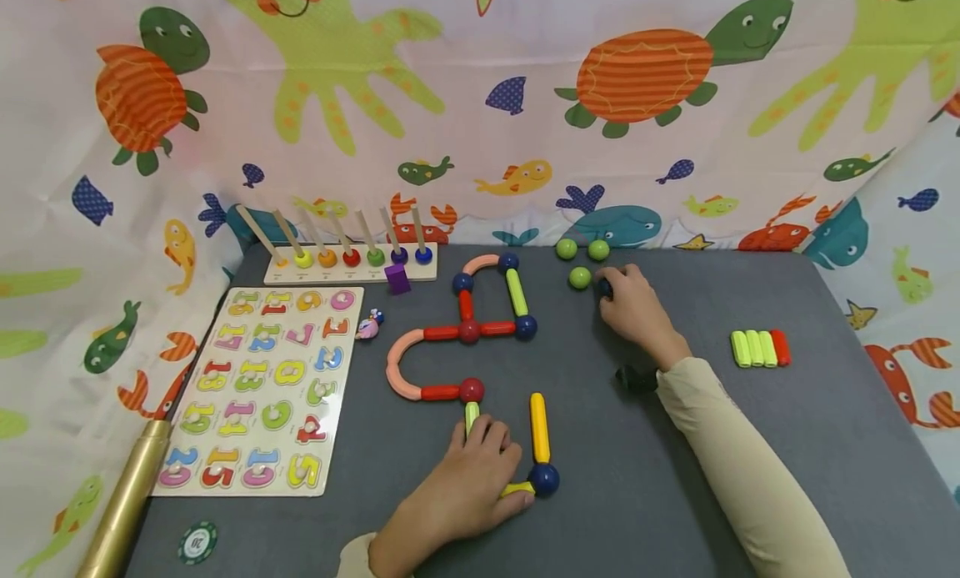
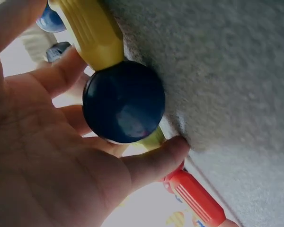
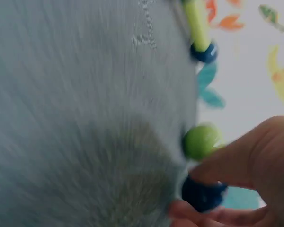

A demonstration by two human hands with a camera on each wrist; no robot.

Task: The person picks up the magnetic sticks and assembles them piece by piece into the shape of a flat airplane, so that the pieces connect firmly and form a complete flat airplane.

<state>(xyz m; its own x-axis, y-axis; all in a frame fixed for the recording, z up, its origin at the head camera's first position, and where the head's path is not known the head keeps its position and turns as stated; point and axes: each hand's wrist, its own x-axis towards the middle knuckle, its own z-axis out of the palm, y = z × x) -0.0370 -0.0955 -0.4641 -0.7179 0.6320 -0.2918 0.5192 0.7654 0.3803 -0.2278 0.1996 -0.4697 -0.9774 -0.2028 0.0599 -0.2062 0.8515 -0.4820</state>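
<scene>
My left hand (image 1: 468, 482) lies over the lower end of a chain of magnetic sticks and balls. Its thumb and fingers are about a short yellow magnetic stick (image 2: 97, 38), which joins a dark blue ball (image 2: 125, 101) under the palm. A light green stick (image 1: 472, 415) runs beneath the fingertips to a red ball (image 1: 472, 389). From another blue ball (image 1: 544, 479) a longer yellow stick (image 1: 539, 428) extends away. At the back, my right hand (image 1: 637, 307) pinches a dark blue ball (image 3: 203, 193) between thumb and fingers, beside several green balls (image 1: 580, 278).
A number puzzle board (image 1: 255, 394) and a peg stacker (image 1: 352, 265) stand left, near a purple block (image 1: 397, 278) and small figurine (image 1: 370, 324). Green and red sticks (image 1: 760, 349) lie right. A poker chip (image 1: 198, 543) is front left; a dark object (image 1: 636, 379) shows by the right wrist.
</scene>
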